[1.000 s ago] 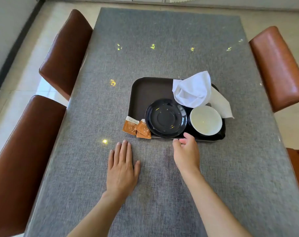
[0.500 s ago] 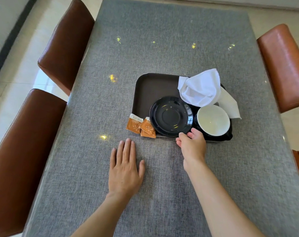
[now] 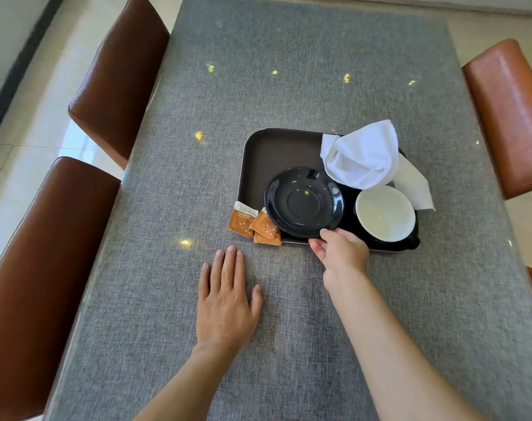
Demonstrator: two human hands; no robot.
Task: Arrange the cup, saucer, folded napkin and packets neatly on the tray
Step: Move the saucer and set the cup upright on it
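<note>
Right hand (image 3: 339, 250) is reaching to the near rim of the black saucer (image 3: 304, 202), fingers curling at the edge, thumb on top; it looks like a pinch just forming, though I cannot tell if the fingertips under the rim are actually clamping it. Left hand (image 3: 226, 302) is lying flat on the bench (image 3: 289, 86), fingers together, holding nothing, well clear of the tray (image 3: 258, 156).

Saucer is sitting on the tray's near-middle, overlapping the near edge. Cup (image 3: 385, 212) is standing upright just right of it on the tray, white inside, empty. Napkin (image 3: 362, 154) is bunched and puffed up at the far right corner (not folded flat, one flap hanging over the right rim). Three orange packets (image 3: 255, 224) are lying in a loose fan at the tray's near left corner, partly off it, one tucked under the saucer edge.

Step in hand, likely: gripping the saucer to shift it. Doing it well is meaning getting the fingertips properly under the rim before lifting, since glazed ware is slipping easily in a shallow pinch; lifting rather than dragging, so the tucked packet is not getting swept along; keeping it level and clear of the cup beside it. The free far-left part of the tray is looking like the open spot. The left hand could be steadying the tray.
</note>
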